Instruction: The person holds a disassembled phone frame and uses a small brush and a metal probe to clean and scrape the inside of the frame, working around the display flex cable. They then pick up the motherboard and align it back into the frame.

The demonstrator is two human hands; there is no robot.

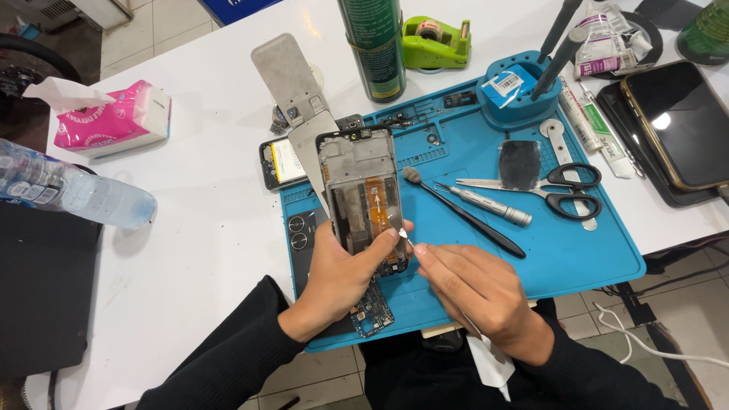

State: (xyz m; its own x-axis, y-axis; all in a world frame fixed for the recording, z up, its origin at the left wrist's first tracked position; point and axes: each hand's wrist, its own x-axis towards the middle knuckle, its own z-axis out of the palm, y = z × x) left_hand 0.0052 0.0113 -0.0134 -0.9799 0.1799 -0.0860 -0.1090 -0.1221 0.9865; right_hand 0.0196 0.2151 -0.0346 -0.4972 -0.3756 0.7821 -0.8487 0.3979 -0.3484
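Observation:
My left hand [338,277] grips an opened phone frame [363,190] from below, holding it upright over the blue work mat [585,250]. The frame shows bare metal and an orange flex strip inside. My right hand [474,292] pinches a small white piece [403,234] at the frame's lower right edge, thumb and forefinger closed on it. A white wipe or sheet [490,364] hangs under my right wrist. A small circuit board [372,310] lies on the mat below my left hand.
On the mat lie a black brush [463,214], a silver screwdriver [490,205], scissors [558,191] and a blue tool holder [516,87]. A green spray can [376,45], green tape dispenser [434,42], pink tissue pack [114,118], water bottle [72,193] and dark phones [676,125] surround it.

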